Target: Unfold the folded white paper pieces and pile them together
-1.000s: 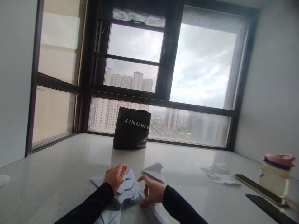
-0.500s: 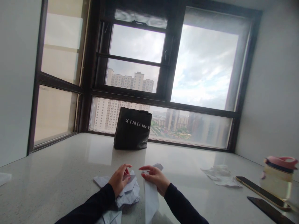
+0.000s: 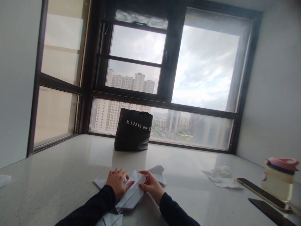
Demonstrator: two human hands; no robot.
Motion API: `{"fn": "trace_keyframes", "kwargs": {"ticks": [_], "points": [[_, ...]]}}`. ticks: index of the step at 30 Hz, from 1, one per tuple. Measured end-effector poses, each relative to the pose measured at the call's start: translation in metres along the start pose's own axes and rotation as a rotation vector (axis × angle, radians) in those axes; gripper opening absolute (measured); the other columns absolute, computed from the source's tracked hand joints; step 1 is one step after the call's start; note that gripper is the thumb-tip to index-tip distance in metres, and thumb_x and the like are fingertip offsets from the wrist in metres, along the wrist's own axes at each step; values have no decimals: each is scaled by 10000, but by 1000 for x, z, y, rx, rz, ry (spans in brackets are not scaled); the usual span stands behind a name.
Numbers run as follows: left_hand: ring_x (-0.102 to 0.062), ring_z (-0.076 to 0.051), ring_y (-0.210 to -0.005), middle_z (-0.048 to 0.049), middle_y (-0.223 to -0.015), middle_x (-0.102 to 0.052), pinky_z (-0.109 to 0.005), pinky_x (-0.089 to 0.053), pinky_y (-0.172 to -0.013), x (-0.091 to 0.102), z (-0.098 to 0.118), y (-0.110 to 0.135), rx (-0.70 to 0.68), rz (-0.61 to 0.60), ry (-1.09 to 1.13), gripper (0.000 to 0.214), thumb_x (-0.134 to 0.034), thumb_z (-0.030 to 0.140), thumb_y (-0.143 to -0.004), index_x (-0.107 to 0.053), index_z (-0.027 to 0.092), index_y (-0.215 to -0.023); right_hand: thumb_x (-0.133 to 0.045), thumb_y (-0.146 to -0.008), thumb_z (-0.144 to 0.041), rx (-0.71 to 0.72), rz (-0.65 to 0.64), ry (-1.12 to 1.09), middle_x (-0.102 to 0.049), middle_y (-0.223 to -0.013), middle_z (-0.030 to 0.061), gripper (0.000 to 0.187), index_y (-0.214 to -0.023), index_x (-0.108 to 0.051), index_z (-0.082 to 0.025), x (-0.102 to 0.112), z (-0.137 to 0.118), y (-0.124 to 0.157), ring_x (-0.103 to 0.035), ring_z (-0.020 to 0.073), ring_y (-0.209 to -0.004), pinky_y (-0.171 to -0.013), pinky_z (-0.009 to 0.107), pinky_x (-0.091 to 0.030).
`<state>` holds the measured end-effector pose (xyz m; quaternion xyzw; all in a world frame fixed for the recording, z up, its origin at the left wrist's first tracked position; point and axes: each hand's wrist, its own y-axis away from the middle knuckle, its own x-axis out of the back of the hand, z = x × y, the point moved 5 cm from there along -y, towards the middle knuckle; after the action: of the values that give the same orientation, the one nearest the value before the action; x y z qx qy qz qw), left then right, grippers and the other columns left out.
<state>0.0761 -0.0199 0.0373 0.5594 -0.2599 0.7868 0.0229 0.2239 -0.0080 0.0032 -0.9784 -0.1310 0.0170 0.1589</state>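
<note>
Folded white paper (image 3: 131, 198) near 6 o'clock in view, 2 hands on it: left hand (image 3: 118, 182) at its 10 o'clock, fingers bent over it, can't tell if gripping; right hand (image 3: 152, 185) at its 2 o'clock, thumb and index pinching the edge. Black bag (image 3: 133, 131) at 12 o'clock, pink-lidded bottle (image 3: 278, 182) at 3 o'clock.

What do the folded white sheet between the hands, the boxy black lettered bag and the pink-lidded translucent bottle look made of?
Folded white sheet: matte paper, judging by crisp creases and flat facets.
Black bag: probably plastic film or coated paper, slightly glossy; its wrinkled lower corner shines.
Bottle: smooth plastic or glass; the body looks translucent.
</note>
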Motion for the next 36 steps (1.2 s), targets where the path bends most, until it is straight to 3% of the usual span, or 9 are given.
{"fn": "trace_keyframes", "kwargs": {"ticks": [5,10,15,18,24,28,32,34,36], "points": [[-480,-246,-872,-44,-850,-583,-383,-298,-751,-3,4,0,-11,-20,106,226,-524,378,-630,-558,201,-768,-656,-528,-325,30,17,69,-490,-617,-52,451,-911,-449,-204,-5,-6,4,-409,62,-431,-385,176,-309],[-536,-200,-777,-45,-785,-611,-347,-345,-749,-1,5,-5,-89,53,357,278,-375,402,-752,-557,195,-782,-634,-584,-307,178,137,75,-479,-643,-41,395,-918,-450,-203,-4,-31,7,-417,75,-493,-431,191,-335],[-554,-163,-670,-49,-738,-616,-248,-414,-589,-11,7,-7,-216,-47,616,389,-223,380,-812,-553,187,-878,-609,-626,-316,246,187,39,-504,-648,-35,363,-932,-442,-213,-2,-42,9,-461,98,-538,-480,215,-366],[-556,-161,-688,-49,-785,-615,-236,-426,-590,-13,8,-5,-247,-76,684,385,-266,409,-799,-522,172,-962,-622,-615,-327,239,174,9,-515,-643,-35,391,-942,-436,-217,2,-39,7,-483,108,-548,-492,222,-379],[-558,-181,-738,-47,-861,-622,-247,-441,-647,-13,15,1,-259,-148,703,433,-481,443,-689,-474,183,-1036,-618,-620,-339,251,156,1,-497,-626,-38,397,-953,-441,-213,1,-39,5,-498,115,-579,-519,230,-398],[-558,-171,-757,-34,-876,-622,-226,-431,-656,-13,14,0,-236,-120,700,341,-449,394,-721,-503,199,-996,-614,-617,-327,238,229,40,-469,-681,-35,467,-1017,-394,-226,2,-35,7,-485,96,-528,-454,217,-410],[-562,-150,-688,0,-743,-633,-211,-421,-613,-13,10,-1,-202,-108,677,288,-365,377,-771,-545,205,-917,-664,-541,-315,186,347,107,-449,-791,-21,611,-1067,-360,-242,9,-26,7,-445,56,-452,-358,193,-400],[-561,-150,-675,5,-697,-628,-211,-413,-600,-12,10,-1,-216,-102,623,285,-360,379,-775,-563,205,-875,-661,-545,-334,164,303,92,-462,-711,-35,549,-1016,-407,-216,8,-23,6,-422,51,-425,-339,184,-392],[-563,-152,-661,4,-681,-625,-213,-408,-581,-10,11,0,-227,-105,563,278,-364,382,-776,-570,212,-855,-642,-563,-385,142,226,66,-448,-579,-52,373,-828,-482,-179,3,-21,5,-403,54,-403,-318,173,-372]]}}
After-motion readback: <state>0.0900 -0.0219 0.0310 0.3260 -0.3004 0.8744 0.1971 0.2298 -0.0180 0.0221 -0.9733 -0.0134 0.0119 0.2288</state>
